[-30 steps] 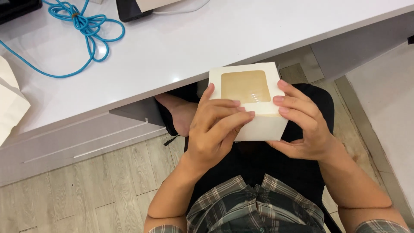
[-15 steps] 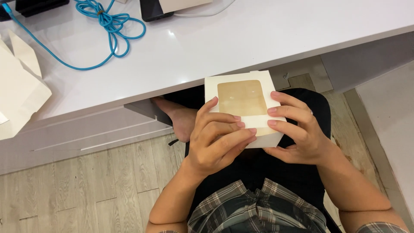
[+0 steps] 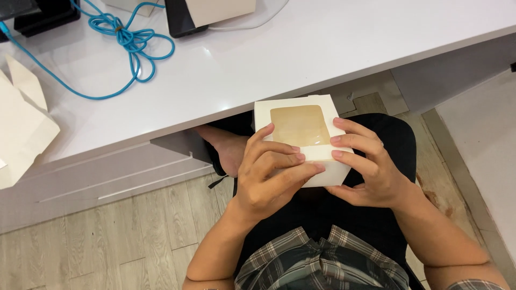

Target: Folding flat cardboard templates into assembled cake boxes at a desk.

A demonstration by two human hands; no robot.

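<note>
**Both hands hold a small white window box over the lap**

Left hand (image 3: 269,177): forearm comes up from bottom centre, wrist bent slightly, palm turned toward the box. Fingers curled across the box's near front edge, fingertips (image 3: 317,167) pointing right and lying on the lid's lower rim; thumb runs up along the left side of the lid. Closed around the box.

Right hand (image 3: 371,172): forearm enters from bottom right, angled up-left. Palm cups the box's right and lower side from beneath, three fingers wrapped over the top, tips pointing left and almost meeting the left hand's fingertips. Also gripping the box.

White cardboard box (image 3: 293,110): held in the air above the lap, just in front of the desk edge (image 3: 226,115), far end overlapping that edge in view. Roughly square lid faces up toward the camera, tilted a little so the far edge sits higher in frame. Tan see-through window (image 3: 298,124) in the lid, slightly wider than deep; its long side runs left-right, nearly parallel to the desk edge. Lid looks shut; contents cannot be told.

Around: white desk carries a coiled blue cable (image 3: 126,40) at upper left, a dark device (image 3: 183,19) at top, a flat unfolded white carton (image 3: 21,129) at far left. Wood-look floor (image 3: 107,236) below, plaid shirt (image 3: 322,263) at bottom.
</note>
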